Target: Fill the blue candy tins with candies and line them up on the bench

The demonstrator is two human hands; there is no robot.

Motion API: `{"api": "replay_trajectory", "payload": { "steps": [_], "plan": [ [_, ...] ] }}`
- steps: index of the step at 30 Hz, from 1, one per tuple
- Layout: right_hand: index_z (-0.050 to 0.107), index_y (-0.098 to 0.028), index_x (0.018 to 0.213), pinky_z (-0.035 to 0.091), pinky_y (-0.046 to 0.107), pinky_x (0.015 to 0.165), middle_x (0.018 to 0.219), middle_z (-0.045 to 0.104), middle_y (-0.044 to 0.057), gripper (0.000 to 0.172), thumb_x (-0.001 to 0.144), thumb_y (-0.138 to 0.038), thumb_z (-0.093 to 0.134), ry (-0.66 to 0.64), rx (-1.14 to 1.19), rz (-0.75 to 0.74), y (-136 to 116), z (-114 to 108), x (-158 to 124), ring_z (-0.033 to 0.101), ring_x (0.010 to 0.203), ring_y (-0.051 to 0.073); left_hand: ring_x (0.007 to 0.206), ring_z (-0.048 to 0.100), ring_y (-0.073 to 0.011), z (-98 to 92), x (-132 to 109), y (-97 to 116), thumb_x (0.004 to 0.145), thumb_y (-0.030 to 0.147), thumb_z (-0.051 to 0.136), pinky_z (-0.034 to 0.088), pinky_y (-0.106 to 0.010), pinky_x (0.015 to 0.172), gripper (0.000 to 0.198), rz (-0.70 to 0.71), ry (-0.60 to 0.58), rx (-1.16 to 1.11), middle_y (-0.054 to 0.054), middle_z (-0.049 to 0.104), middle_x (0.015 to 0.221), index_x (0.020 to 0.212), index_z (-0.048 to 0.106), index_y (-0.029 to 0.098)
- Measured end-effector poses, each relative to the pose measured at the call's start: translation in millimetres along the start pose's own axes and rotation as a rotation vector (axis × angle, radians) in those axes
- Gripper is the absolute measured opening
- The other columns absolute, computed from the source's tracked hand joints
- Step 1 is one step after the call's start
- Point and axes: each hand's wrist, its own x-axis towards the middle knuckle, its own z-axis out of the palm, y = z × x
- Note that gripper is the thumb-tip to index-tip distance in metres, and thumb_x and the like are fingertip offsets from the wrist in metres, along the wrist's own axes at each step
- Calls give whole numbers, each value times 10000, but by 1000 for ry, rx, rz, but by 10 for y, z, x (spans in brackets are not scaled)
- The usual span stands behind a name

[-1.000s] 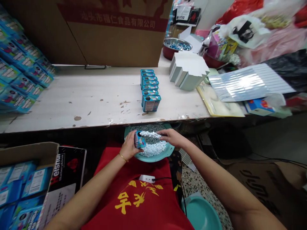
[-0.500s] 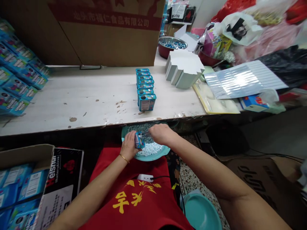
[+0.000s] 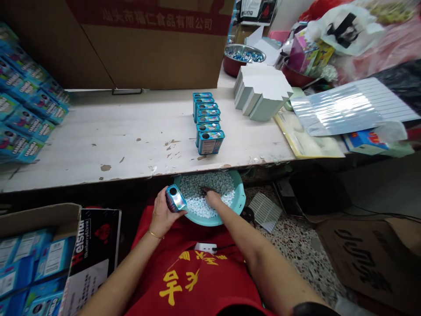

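My left hand (image 3: 160,211) holds a small blue tin (image 3: 175,198) upright at the left of a teal basin (image 3: 239,202), its round dark opening facing up. The basin is heaped with pale blue-white mints (image 3: 200,193). My right hand (image 3: 213,199) is down among them, fingers closed on a narrow scoop (image 3: 205,190), which the mints and fingers mostly hide. A row of several blue tins (image 3: 207,123) stands on the chipped white table (image 3: 98,136), out of reach of neither hand's contact.
An open carton of blue packs (image 3: 39,228) sits at lower left, with more packs (image 3: 26,105) on the table's left. A stack of white card blanks (image 3: 261,92), a steel bowl of wrapped sweets (image 3: 244,53) and a foil sheet (image 3: 348,105) lie beyond.
My right hand has dropped from above the basin into the mints. My left hand has shifted left and turned the tin so its opening faces up. The view has moved slightly.
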Motion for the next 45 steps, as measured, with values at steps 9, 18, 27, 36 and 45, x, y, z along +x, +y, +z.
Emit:
{"api": "replay_trajectory", "payload": {
  "steps": [9, 18, 27, 36, 45],
  "plan": [
    [561, -122, 1081, 443, 307, 764, 918, 637, 58, 372, 721, -207, 521, 97, 552, -157, 350, -479, -348, 568, 838, 176, 1144, 414, -288, 17, 87, 1, 520, 499, 716, 344, -452, 981, 975, 34, -2, -6, -149, 415, 1232, 1299, 237, 159],
    [624, -211, 1045, 410, 288, 802, 1010, 645, 51, 312, 761, -263, 508, 52, 60, -265, -123, -1522, -914, 562, 948, 206, 1186, 365, -305, 298, 238, 356, 464, 371, 777, 387, -464, 934, 1030, 119, -127, 86, -144, 403, 1269, 1314, 226, 186],
    [632, -145, 964, 437, 378, 721, 941, 633, 157, 308, 811, -310, 422, -3, -485, -176, -733, -1669, -978, 591, 871, 274, 1197, 351, -328, 351, 192, 440, 487, 324, 772, 388, -489, 925, 1012, 175, -125, 123, -150, 391, 1280, 1321, 215, 189],
    [537, -227, 1069, 424, 301, 714, 998, 617, 79, 267, 841, -262, 404, 69, -397, 34, 107, -1367, -1006, 581, 898, 213, 1174, 382, -301, 241, 137, 195, 550, 418, 724, 332, -467, 989, 957, 160, -22, 26, -150, 393, 1261, 1317, 213, 163],
    [477, -138, 1213, 399, 297, 863, 1128, 577, 142, 420, 804, -111, 386, 115, -99, 170, 177, -256, -30, 536, 1036, 204, 1154, 404, -287, 99, 51, 59, 547, 469, 713, 345, -451, 976, 947, 54, -11, -16, -142, 408, 1243, 1305, 230, 172]
  ]
}}
